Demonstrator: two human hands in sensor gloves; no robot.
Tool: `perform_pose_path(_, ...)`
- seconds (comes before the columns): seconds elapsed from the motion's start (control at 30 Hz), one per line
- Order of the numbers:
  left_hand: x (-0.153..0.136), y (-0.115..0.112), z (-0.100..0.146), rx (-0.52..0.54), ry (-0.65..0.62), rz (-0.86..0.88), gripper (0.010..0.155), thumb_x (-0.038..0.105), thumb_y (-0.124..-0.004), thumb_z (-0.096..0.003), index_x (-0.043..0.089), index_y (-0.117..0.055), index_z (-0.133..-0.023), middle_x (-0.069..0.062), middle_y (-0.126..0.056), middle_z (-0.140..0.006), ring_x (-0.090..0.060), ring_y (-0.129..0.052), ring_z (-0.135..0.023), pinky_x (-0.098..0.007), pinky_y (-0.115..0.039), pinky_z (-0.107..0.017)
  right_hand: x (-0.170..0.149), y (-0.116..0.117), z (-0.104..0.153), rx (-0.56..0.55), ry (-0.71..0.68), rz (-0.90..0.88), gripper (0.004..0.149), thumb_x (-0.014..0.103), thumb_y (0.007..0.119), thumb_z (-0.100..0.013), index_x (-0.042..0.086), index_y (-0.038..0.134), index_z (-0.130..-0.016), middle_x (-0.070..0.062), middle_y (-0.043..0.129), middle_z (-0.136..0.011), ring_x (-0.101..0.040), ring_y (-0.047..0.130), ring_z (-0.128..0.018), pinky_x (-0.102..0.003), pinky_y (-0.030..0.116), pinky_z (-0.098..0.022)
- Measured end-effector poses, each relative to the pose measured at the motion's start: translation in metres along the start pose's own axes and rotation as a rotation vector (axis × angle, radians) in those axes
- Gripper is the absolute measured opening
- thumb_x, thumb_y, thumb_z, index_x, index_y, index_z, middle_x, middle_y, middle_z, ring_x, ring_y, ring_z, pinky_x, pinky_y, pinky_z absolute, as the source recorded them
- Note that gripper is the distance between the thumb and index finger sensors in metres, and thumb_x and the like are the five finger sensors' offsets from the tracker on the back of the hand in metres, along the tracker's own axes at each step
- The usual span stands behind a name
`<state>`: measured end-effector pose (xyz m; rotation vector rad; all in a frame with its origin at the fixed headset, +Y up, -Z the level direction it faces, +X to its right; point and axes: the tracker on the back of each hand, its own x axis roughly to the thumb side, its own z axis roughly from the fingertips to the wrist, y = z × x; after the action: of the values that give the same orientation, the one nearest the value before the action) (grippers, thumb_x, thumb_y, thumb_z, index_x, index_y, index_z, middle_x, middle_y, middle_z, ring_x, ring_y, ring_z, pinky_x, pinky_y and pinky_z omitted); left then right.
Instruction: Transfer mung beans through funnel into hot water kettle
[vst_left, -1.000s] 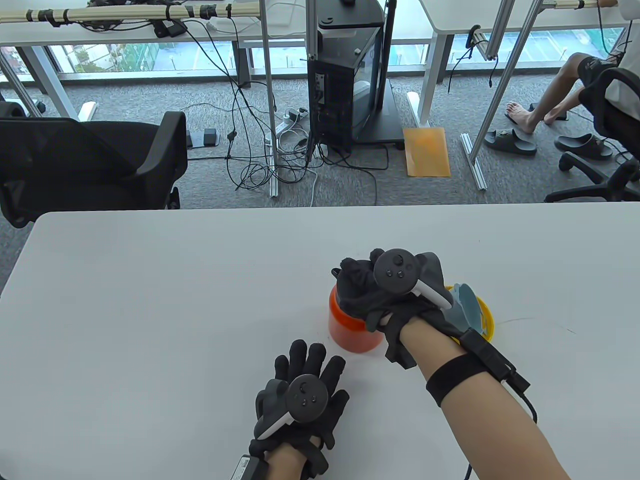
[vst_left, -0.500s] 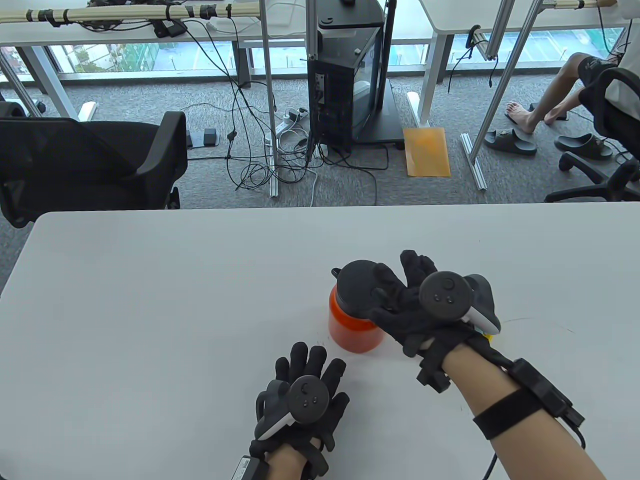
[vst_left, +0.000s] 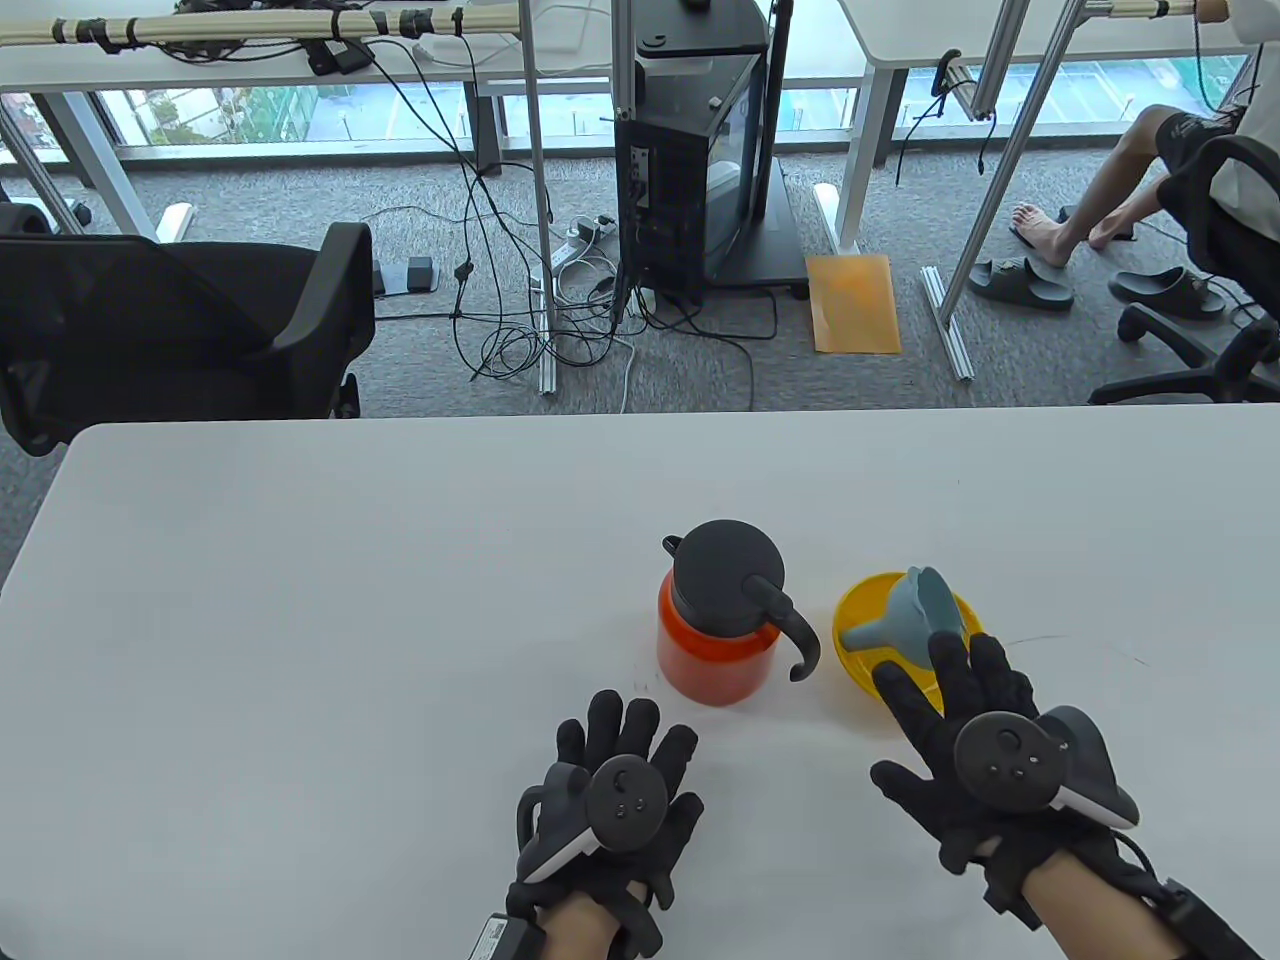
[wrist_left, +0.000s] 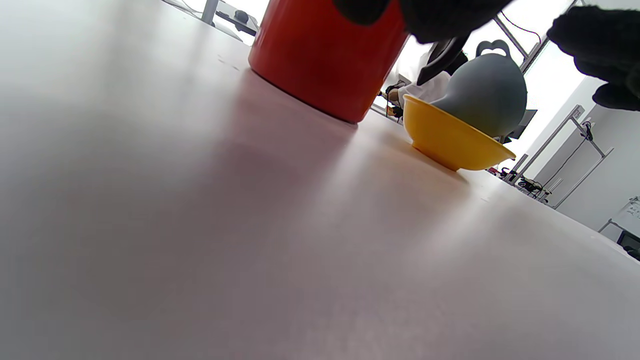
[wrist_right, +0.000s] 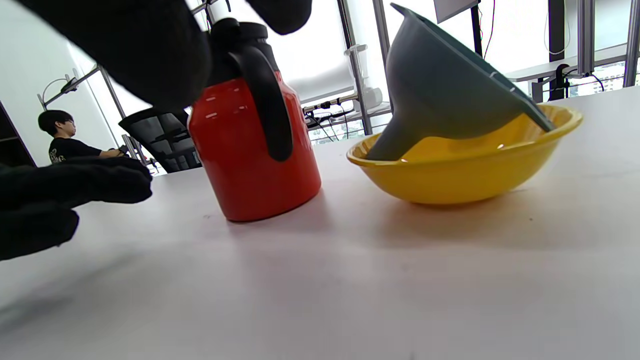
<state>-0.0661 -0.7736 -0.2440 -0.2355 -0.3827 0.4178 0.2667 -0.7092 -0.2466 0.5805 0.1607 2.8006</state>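
A red kettle (vst_left: 712, 650) with a black lid (vst_left: 726, 572) and black handle stands upright mid-table; it also shows in the left wrist view (wrist_left: 325, 55) and the right wrist view (wrist_right: 252, 145). To its right a yellow bowl (vst_left: 862, 650) holds a grey-blue funnel (vst_left: 915, 620) lying on its side, also seen in the right wrist view (wrist_right: 445, 95). No beans show in the bowl. My left hand (vst_left: 610, 800) rests flat and open on the table in front of the kettle. My right hand (vst_left: 975, 750) lies open and empty just in front of the bowl.
The white table (vst_left: 300, 600) stretches wide to the left and behind the kettle. Past its far edge stand a black office chair (vst_left: 180, 320), a computer tower (vst_left: 700, 160) with cables, and a seated person (vst_left: 1180, 180).
My right hand has let go of the kettle's lid and drawn back toward me and to the right, uncovering the bowl and funnel. My left hand has barely shifted.
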Motion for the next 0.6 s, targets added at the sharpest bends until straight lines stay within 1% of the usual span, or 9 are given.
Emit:
perform_pose_path(0.1,-0.001,0.001,0.0,0.002,0.008,0.0,0.069,0.049,-0.066,-0.0494,0.028,-0.041,-0.11,-0.009,-0.014,-0.116,-0.041,0.004,-0.102,-0.068,-0.006,-0.068,-0.008,0.02,0.012,0.024,0.022,0.033,0.085,0.051,0.078,-0.052,0.016,0.033,-0.115,-0.03,-0.002,-0.104,-0.064,-0.007,-0.086,-0.081,0.014,-0.054)
perform_pose_path(0.17,-0.001,0.0,0.0,-0.001,0.012,-0.007,0.069,0.05,-0.066,-0.0493,0.029,-0.041,-0.11,-0.008,-0.014,-0.116,-0.041,0.004,-0.102,-0.068,-0.006,-0.068,-0.013,0.039,0.016,0.071,0.036,0.062,0.085,0.051,0.078,-0.052,0.016,0.032,-0.115,-0.03,-0.002,-0.104,-0.063,-0.008,-0.086,-0.081,0.013,-0.054)
perform_pose_path(0.23,-0.001,0.0,0.001,-0.002,0.015,-0.011,0.069,0.05,-0.066,-0.0493,0.029,-0.041,-0.11,-0.008,-0.014,-0.116,-0.041,0.004,-0.102,-0.068,-0.006,-0.068,-0.015,0.054,0.019,0.106,0.043,0.097,0.086,0.053,0.076,-0.053,0.015,0.03,-0.115,-0.031,-0.002,-0.103,-0.064,-0.008,-0.085,-0.081,0.013,-0.054)
perform_pose_path(0.3,-0.001,0.0,0.001,0.0,0.016,-0.013,0.069,0.05,-0.066,-0.0494,0.029,-0.041,-0.11,-0.008,-0.014,-0.116,-0.041,0.004,-0.102,-0.068,-0.006,-0.068,-0.018,0.064,0.021,0.096,0.066,0.135,0.086,0.053,0.076,-0.053,0.015,0.029,-0.115,-0.031,-0.002,-0.104,-0.064,-0.007,-0.085,-0.081,0.014,-0.054)
perform_pose_path(0.4,-0.001,0.0,0.001,-0.004,0.02,-0.017,0.069,0.05,-0.066,-0.0493,0.029,-0.041,-0.11,-0.009,-0.014,-0.116,-0.041,0.004,-0.102,-0.068,-0.006,-0.068,-0.025,0.066,0.018,0.102,0.108,0.126,0.087,0.053,0.075,-0.053,0.016,0.026,-0.114,-0.031,-0.001,-0.104,-0.064,-0.008,-0.085,-0.081,0.013,-0.054)
perform_pose_path(0.47,-0.001,0.0,0.0,-0.006,0.026,-0.027,0.069,0.05,-0.066,-0.0492,0.029,-0.041,-0.11,-0.008,-0.014,-0.116,-0.041,0.004,-0.102,-0.068,-0.006,-0.068,-0.026,0.065,0.018,0.051,0.108,0.131,0.087,0.053,0.076,-0.052,0.016,0.028,-0.114,-0.031,0.0,-0.104,-0.064,-0.007,-0.086,-0.081,0.014,-0.054)
perform_pose_path(0.5,-0.001,0.0,0.0,-0.007,0.026,-0.027,0.069,0.05,-0.066,-0.0494,0.029,-0.041,-0.11,-0.008,-0.014,-0.116,-0.041,0.004,-0.102,-0.068,-0.006,-0.068,-0.027,0.065,0.018,0.045,0.114,0.133,0.087,0.053,0.076,-0.052,0.016,0.028,-0.114,-0.031,0.0,-0.104,-0.064,-0.007,-0.086,-0.081,0.014,-0.054)
perform_pose_path(0.6,0.001,-0.002,-0.001,-0.015,0.025,-0.033,0.069,0.05,-0.066,-0.0493,0.029,-0.041,-0.11,-0.008,-0.014,-0.116,-0.041,0.004,-0.102,-0.068,-0.006,-0.068,-0.03,0.067,0.019,0.065,0.13,0.125,0.087,0.054,0.075,-0.053,0.015,0.028,-0.114,-0.031,0.0,-0.104,-0.064,-0.007,-0.085,-0.081,0.013,-0.054)
